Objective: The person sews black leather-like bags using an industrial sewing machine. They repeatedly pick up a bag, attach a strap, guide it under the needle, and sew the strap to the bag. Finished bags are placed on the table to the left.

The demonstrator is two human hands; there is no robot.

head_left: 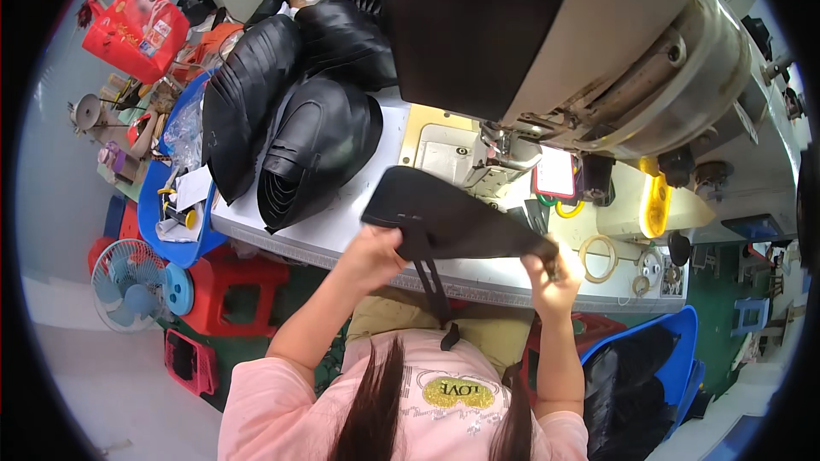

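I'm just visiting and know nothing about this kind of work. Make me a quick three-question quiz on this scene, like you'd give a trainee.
1. True or false: the left hand and the right hand both hold the same black piece.

2. Multiple choice: from the person's side, where do the stacks of black pieces on the table lie?
A) Left of the sewing machine
B) Right of the sewing machine
C) On top of the sewing machine

3. Fill in the blank: the bag at the upper left of the picture is mainly ____.

Key: 1. True. 2. A. 3. Red.
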